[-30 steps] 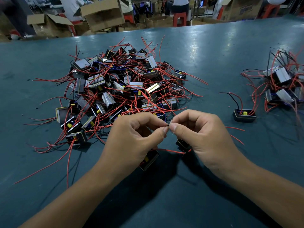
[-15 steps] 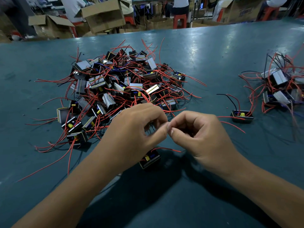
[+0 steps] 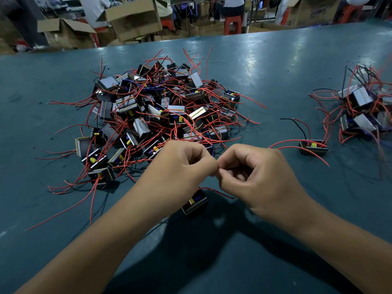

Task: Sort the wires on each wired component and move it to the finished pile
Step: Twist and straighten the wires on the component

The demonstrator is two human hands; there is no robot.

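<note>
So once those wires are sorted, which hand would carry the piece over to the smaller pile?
Probably the right hand: the finished pile lies on its side, across open table. The left hand would have to cross over. The component dangles under both hands.

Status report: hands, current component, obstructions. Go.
Left hand and right hand pinching wire ends together. Component hanging below. Finished pile right, path open.

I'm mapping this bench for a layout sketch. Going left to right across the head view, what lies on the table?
Big unsorted pile → left hand → right hand → lone component → finished pile. The component being worked sits below the hands, so I left it out.
</note>
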